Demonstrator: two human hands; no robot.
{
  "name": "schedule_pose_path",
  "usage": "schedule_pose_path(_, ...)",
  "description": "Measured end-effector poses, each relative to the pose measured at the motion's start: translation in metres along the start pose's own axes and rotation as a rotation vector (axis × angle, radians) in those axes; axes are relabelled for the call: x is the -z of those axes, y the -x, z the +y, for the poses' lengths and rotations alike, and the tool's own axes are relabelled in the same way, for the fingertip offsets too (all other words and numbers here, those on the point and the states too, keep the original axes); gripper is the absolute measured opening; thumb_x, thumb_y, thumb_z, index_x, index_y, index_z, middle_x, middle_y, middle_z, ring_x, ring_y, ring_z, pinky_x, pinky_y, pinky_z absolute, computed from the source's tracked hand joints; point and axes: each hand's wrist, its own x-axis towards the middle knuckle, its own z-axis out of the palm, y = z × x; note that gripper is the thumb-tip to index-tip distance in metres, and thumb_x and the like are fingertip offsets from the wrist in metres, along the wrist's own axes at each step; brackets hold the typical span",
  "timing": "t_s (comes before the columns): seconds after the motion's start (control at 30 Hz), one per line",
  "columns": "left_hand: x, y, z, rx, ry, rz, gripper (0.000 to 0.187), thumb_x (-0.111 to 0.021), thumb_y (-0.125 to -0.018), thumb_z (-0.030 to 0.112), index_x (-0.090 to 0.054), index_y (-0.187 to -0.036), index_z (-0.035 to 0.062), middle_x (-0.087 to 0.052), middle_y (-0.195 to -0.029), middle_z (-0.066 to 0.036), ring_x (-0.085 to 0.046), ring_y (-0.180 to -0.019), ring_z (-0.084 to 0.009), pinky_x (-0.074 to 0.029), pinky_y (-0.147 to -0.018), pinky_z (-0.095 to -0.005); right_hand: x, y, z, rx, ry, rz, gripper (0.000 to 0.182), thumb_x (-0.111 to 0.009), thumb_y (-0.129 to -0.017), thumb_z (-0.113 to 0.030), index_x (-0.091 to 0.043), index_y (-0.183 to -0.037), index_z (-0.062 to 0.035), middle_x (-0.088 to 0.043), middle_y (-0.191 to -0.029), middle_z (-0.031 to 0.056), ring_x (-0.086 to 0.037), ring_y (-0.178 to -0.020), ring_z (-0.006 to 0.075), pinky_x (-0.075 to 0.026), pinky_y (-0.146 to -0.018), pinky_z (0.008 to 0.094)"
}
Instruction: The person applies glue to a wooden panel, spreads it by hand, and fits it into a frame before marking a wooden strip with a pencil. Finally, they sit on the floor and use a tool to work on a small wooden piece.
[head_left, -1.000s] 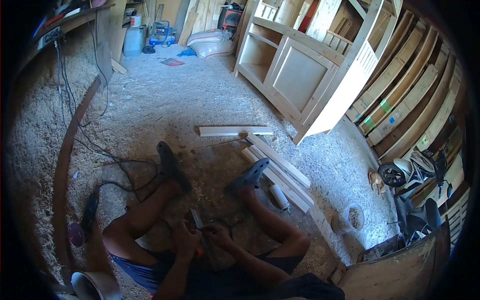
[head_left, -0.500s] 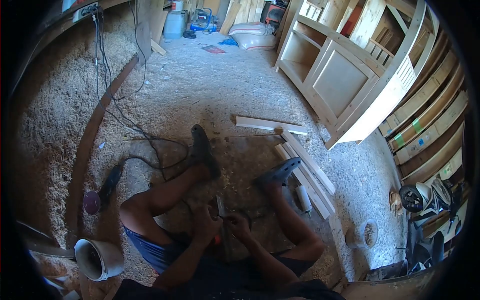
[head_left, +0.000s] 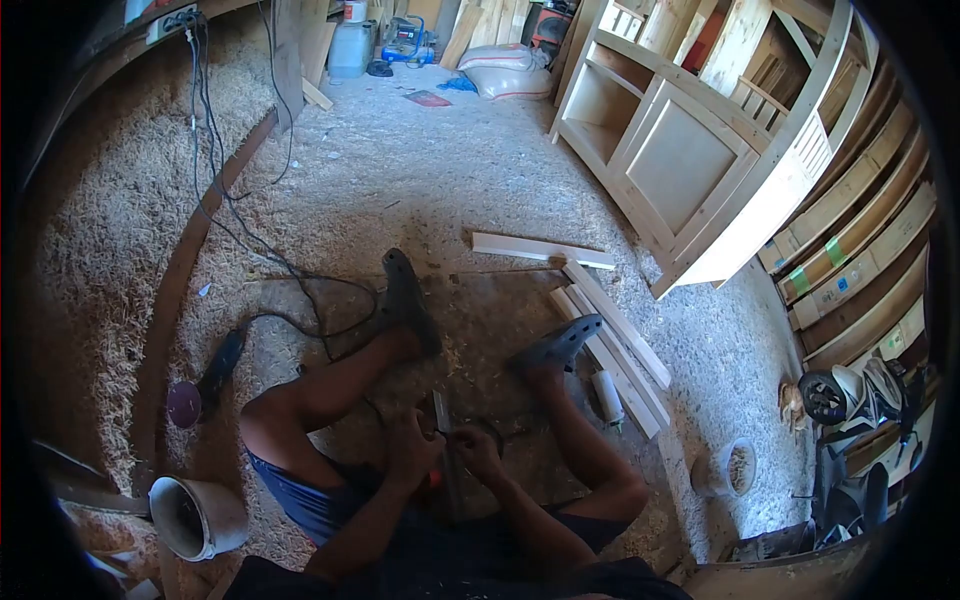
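Observation:
Between my bent legs, my left hand (head_left: 412, 447) has its fingers curled beside a narrow metal strip (head_left: 441, 412). Close on the other side, my right hand (head_left: 474, 450) is closed, its fingertips meeting the strip near my left hand. What exactly each hand pinches is too small and dark to make out. A red object (head_left: 434, 480) shows partly below my left hand, mostly hidden by it. Under both hands lies a dark board (head_left: 470, 350) on the floor.
A corded sander (head_left: 222, 365) lies left, its cable looping toward my foot. Wooden strips (head_left: 615, 345) and a white tube (head_left: 607, 398) lie right. Buckets (head_left: 205, 520) (head_left: 728, 468) stand on both sides. A wooden cabinet (head_left: 690, 150) stands at the back right.

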Motion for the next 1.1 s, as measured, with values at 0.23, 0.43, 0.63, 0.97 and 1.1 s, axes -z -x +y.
schedule_pose_path(0.23,-0.008,0.000,-0.008,0.010,-0.001,0.019,0.054,-0.076,-0.072,0.019,-0.054,-0.118,-0.0018,-0.062,-0.110,-0.025,-0.061,-0.104,-0.0422,-0.050,-0.091,-0.0495,0.000,-0.003,0.005,-0.069,-0.001,-0.031,0.026,-0.071,-0.091,-0.019,-0.072,-0.110,0.0000,-0.074,-0.102,0.0125,-0.070,-0.095,0.0192,-0.053,-0.085,0.0332)
schedule_pose_path(0.43,-0.007,0.002,-0.007,0.000,0.024,0.027,0.055,-0.076,-0.072,0.019,-0.054,-0.118,-0.0012,-0.060,-0.113,-0.025,-0.059,-0.106,-0.0425,-0.049,-0.091,-0.0497,-0.002,0.001,-0.007,-0.091,-0.097,0.022,0.024,-0.073,-0.090,-0.014,-0.071,-0.108,0.0016,-0.074,-0.101,0.0111,-0.069,-0.096,0.0169,-0.053,-0.085,0.0322)
schedule_pose_path(0.63,-0.010,0.001,-0.012,-0.033,-0.022,0.054,0.055,-0.078,-0.075,0.023,-0.055,-0.119,-0.0007,-0.061,-0.108,-0.021,-0.062,-0.099,-0.0387,-0.051,-0.086,-0.0468,-0.004,-0.002,0.005,-0.051,-0.049,0.035,0.025,-0.073,-0.089,-0.013,-0.071,-0.109,0.0014,-0.073,-0.103,0.0119,-0.070,-0.097,0.0180,-0.053,-0.086,0.0326)
schedule_pose_path(0.97,-0.008,0.001,-0.006,0.019,-0.037,0.030,0.055,-0.077,-0.070,0.021,-0.054,-0.115,0.0005,-0.059,-0.106,-0.022,-0.059,-0.103,-0.0399,-0.048,-0.090,-0.0489,-0.003,0.002,0.003,-0.072,-0.049,0.045,0.025,-0.071,-0.091,-0.019,-0.072,-0.107,-0.0006,-0.073,-0.101,0.0144,-0.070,-0.096,0.0217,-0.053,-0.083,0.0361)
schedule_pose_path(1.1,-0.009,0.000,-0.008,0.018,-0.049,0.019,0.055,-0.077,-0.070,0.021,-0.054,-0.116,0.0005,-0.059,-0.106,-0.022,-0.059,-0.103,-0.0402,-0.048,-0.091,-0.0491,0.002,0.003,-0.012,0.011,-0.002,0.022,0.022,-0.072,-0.090,-0.014,-0.072,-0.107,0.0006,-0.073,-0.101,0.0117,-0.069,-0.096,0.0194,-0.053,-0.085,0.0342)
